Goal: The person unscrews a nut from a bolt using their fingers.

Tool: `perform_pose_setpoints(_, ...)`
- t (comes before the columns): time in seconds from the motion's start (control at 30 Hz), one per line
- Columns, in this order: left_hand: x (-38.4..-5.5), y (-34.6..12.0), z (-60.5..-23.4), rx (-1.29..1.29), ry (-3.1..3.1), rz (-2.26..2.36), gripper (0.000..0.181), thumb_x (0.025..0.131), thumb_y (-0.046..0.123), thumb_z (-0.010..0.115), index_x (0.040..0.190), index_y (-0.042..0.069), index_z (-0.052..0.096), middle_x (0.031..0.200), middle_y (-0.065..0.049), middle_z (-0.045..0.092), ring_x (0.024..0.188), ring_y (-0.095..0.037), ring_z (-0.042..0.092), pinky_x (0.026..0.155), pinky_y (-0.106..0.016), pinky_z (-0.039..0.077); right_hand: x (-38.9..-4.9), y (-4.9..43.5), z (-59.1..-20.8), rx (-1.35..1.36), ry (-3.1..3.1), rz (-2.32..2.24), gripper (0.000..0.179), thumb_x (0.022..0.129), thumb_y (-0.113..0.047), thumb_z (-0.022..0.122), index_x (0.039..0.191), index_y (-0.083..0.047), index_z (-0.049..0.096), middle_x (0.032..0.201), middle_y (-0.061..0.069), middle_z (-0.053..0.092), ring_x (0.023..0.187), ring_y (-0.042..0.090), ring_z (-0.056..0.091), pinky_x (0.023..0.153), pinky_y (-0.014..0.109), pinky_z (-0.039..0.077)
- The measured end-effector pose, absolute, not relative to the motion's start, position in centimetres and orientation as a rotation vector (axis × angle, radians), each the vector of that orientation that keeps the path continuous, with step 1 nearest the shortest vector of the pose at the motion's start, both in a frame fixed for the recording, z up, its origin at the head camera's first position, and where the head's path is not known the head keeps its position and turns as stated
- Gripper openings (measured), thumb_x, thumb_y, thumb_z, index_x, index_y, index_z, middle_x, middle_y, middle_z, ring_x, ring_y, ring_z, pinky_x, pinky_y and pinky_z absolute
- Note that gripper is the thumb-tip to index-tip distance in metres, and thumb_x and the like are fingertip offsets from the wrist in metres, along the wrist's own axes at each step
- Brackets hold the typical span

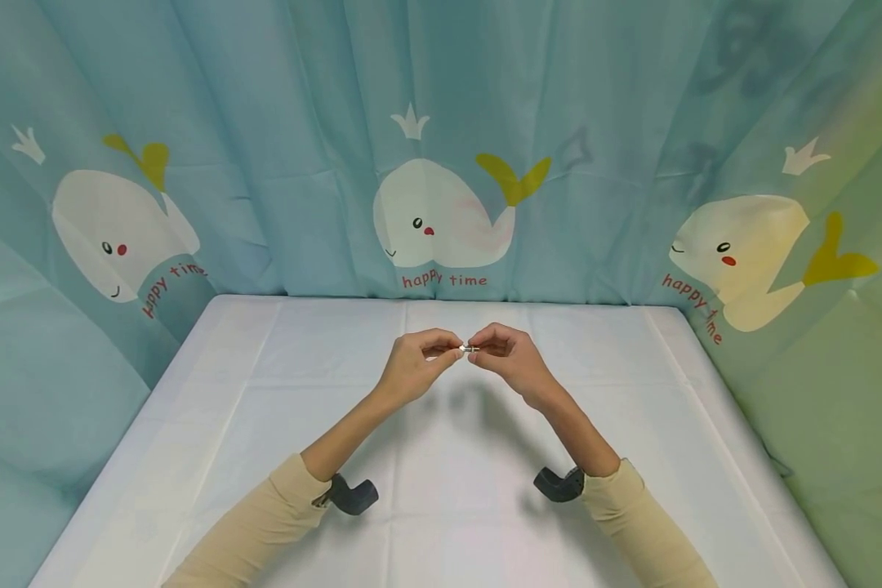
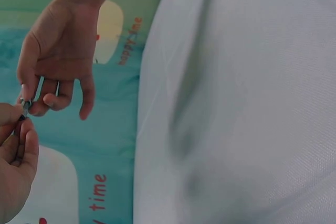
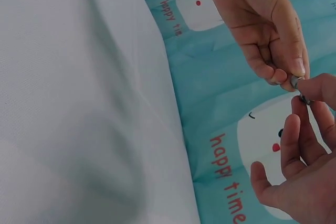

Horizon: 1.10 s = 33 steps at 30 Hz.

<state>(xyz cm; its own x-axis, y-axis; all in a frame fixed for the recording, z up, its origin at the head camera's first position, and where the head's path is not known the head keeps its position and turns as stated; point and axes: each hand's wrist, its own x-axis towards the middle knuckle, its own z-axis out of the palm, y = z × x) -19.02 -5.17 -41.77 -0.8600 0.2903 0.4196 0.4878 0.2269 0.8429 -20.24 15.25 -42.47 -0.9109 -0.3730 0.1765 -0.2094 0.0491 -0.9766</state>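
Note:
Between the fingertips of both hands is a small silvery metal piece [image 1: 469,349], short and narrow, like a little bolt or pin; its exact kind I cannot tell. My left hand [image 1: 412,365] pinches one end of it between thumb and fingers. From the other side, the thumb and forefinger of my right hand [image 1: 518,361] pinch the opposite end. Fingertips nearly meet around the piece, hiding much of it. In the left wrist view, the metal piece [image 2: 26,106] glints between the fingertips. The right wrist view shows a rounded metal end [image 3: 295,81] at the left thumb.
Both hands are raised over a white-covered table [image 1: 470,506], near its far edge. Behind it hangs a blue-green curtain [image 1: 301,220] printed with whales and "happy time". Dark curved devices [image 1: 353,495] are strapped at both wrists, below beige sleeves [image 1: 265,510].

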Motion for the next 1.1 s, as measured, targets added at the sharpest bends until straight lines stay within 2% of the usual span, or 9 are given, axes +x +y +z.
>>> perform_pose_setpoints(0.2,-19.08,-5.12,-41.84,-0.746,-2.308,-1.701,0.006,0.091,0.002,0.072,0.096,0.0,0.074,0.091,-0.008,0.073,0.086,-0.02,0.071,0.081,-0.028,0.059,-20.19,15.23,-42.36,-0.615,2.185,-1.956,0.019,0.092,-0.002,0.067,0.11,0.002,0.06,0.103,0.012,0.062,0.083,0.022,0.061,0.077,0.028,0.054)
perform_pose_setpoints(0.33,-19.04,-5.17,-41.75,-0.734,-2.309,-1.708,0.006,0.091,0.002,0.072,0.096,0.0,0.074,0.09,-0.007,0.073,0.084,-0.019,0.071,0.081,-0.028,0.059,-20.19,15.29,-42.1,-0.581,2.218,-1.924,0.03,0.093,-0.006,0.068,0.121,-0.002,0.058,0.114,0.012,0.06,0.093,0.025,0.062,0.083,0.032,0.054)
perform_pose_setpoints(0.4,-18.99,-5.22,-41.67,-0.73,-2.309,-1.712,0.006,0.091,0.003,0.073,0.096,0.0,0.074,0.09,-0.007,0.073,0.084,-0.019,0.071,0.081,-0.028,0.059,-20.19,15.29,-42.02,-0.57,2.215,-1.923,0.03,0.096,-0.01,0.067,0.124,-0.002,0.058,0.114,0.013,0.062,0.098,0.029,0.062,0.089,0.037,0.053)
perform_pose_setpoints(0.53,-18.94,-5.24,-41.56,-0.74,-2.309,-1.718,0.008,0.091,0.004,0.073,0.097,0.0,0.074,0.091,-0.009,0.073,0.085,-0.022,0.071,0.081,-0.03,0.059,-20.2,15.22,-42.03,-0.572,2.192,-1.924,0.022,0.099,-0.015,0.064,0.112,0.002,0.065,0.102,0.013,0.068,0.1,0.033,0.063,0.096,0.045,0.051)
perform_pose_setpoints(0.67,-18.89,-5.16,-41.53,-0.738,-2.315,-1.704,0.008,0.091,0.005,0.072,0.098,0.001,0.074,0.092,-0.008,0.073,0.086,-0.021,0.071,0.081,-0.029,0.059,-20.18,15.12,-42.15,-0.587,2.2,-1.952,0.017,0.096,-0.012,0.066,0.105,0.003,0.067,0.094,0.009,0.068,0.092,0.027,0.065,0.087,0.039,0.054)
perform_pose_setpoints(0.83,-18.86,-5.04,-41.69,-0.729,-2.317,-1.701,0.007,0.091,0.004,0.072,0.098,0.001,0.074,0.092,-0.006,0.073,0.086,-0.018,0.071,0.081,-0.028,0.058,-20.02,15.11,-42.31,-0.601,2.221,-1.991,0.017,0.092,-0.004,0.069,0.106,0.005,0.065,0.097,0.009,0.067,0.092,0.025,0.067,0.081,0.031,0.056)
perform_pose_setpoints(1.1,-18.69,-5.07,-41.84,-0.723,-2.318,-1.729,0.009,0.091,0.004,0.072,0.099,0.0,0.074,0.093,-0.009,0.073,0.087,-0.022,0.071,0.081,-0.03,0.059,-19.98,15.16,-42.67,-0.636,2.212,-1.997,0.016,0.091,0.001,0.067,0.105,0.004,0.062,0.1,0.009,0.064,0.094,0.021,0.065,0.082,0.031,0.056)
